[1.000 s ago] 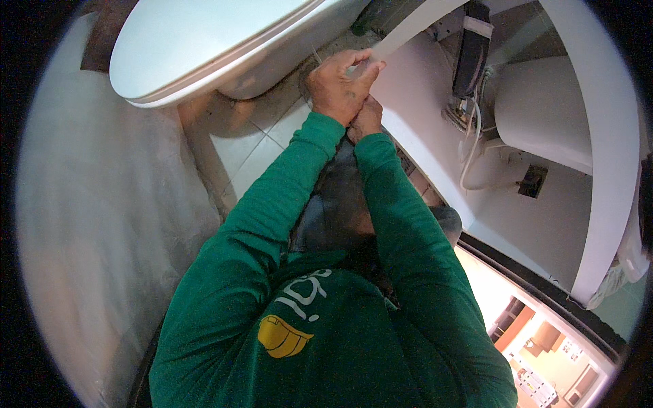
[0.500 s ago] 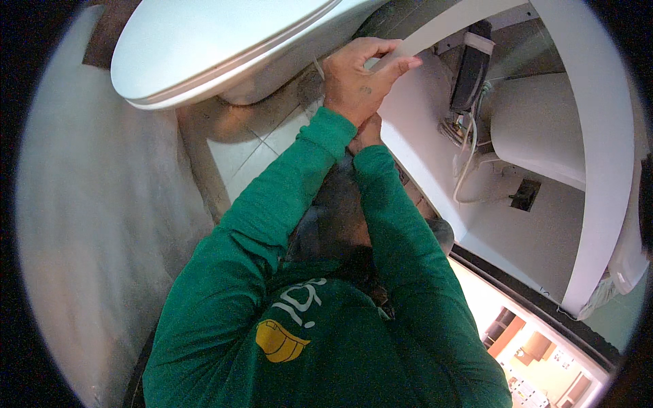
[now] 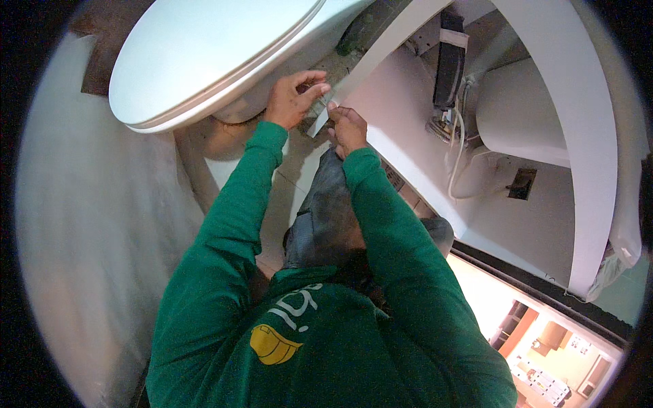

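My right hand (image 3: 349, 129) is closed at the lower end of a narrow white strip (image 3: 319, 123), which lies in line with the white cabinet's front edge (image 3: 388, 51). Whether the strip is fixed to that edge I cannot tell. Just left of it, my left hand (image 3: 289, 102) is curled, thumb and forefinger tips close together. Anything between those tips is too small to make out. Both hands are over the floor beside the toilet, above my knee (image 3: 320, 204).
A white toilet with its lid down (image 3: 211, 54) stands at the upper left. Inside the open cabinet are a black device (image 3: 450, 64), a pale hose (image 3: 459, 149) and the white underside of a basin (image 3: 524, 112). A mirror (image 3: 544, 347) leans at the lower right.
My hands have come down and left from the cabinet's front edge. My left hand has moved away from the edge, and my right hand, mostly hidden before, now shows at the white strip.
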`<state>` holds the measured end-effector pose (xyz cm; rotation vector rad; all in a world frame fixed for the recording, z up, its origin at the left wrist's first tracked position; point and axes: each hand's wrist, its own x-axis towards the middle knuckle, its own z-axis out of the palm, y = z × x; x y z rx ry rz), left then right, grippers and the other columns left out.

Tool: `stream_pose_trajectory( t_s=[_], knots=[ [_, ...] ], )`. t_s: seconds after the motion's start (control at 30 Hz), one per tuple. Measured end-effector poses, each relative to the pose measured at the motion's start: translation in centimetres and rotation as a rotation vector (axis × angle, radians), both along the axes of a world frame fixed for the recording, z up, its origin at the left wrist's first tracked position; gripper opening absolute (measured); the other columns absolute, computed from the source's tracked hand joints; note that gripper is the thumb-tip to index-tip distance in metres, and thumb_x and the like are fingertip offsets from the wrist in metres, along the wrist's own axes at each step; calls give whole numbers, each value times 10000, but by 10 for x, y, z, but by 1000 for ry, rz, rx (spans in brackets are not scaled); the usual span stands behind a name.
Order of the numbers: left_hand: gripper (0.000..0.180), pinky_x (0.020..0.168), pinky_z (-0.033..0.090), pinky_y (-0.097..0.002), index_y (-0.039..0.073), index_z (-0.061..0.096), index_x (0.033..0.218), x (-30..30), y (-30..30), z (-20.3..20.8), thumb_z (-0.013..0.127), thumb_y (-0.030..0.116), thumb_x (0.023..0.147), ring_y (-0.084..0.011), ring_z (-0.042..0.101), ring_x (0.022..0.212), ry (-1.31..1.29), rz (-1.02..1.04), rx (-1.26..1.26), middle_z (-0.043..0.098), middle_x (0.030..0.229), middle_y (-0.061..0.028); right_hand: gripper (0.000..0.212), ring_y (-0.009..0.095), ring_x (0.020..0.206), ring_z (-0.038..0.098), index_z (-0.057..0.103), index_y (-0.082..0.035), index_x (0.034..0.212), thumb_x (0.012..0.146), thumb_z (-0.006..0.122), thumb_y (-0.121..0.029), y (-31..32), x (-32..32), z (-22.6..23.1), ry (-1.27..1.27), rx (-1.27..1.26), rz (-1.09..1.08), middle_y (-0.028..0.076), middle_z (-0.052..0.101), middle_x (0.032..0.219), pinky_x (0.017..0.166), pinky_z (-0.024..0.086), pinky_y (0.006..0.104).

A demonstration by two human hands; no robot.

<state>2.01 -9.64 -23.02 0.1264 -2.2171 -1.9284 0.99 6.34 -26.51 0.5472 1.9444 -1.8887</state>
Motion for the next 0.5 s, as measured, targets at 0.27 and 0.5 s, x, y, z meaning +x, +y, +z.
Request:
stream_pose_trajectory(
  t_s=[0.27, 0.5],
  knots=[
    [325, 847, 577, -363, 84, 770, 1088, 10, 35, -3, 795, 319, 864, -247, 748, 926, -28, 70, -430, 768, 1021, -117, 132, 129, 621, 577, 696, -45, 959, 959, 621, -154, 8, -3, -31, 9, 33, 15, 38, 664, 812, 530, 432, 277],
    [326, 828, 583, -389, 82, 781, 1023, 5, 41, -22, 757, 373, 879, -314, 742, 891, 10, 112, -559, 759, 1019, -127, 189, 198, 777, 655, 723, -3, 999, 909, 598, -112, 0, -3, -37, 92, 276, 99, 80, 690, 881, 664, 508, 347]
  ],
)
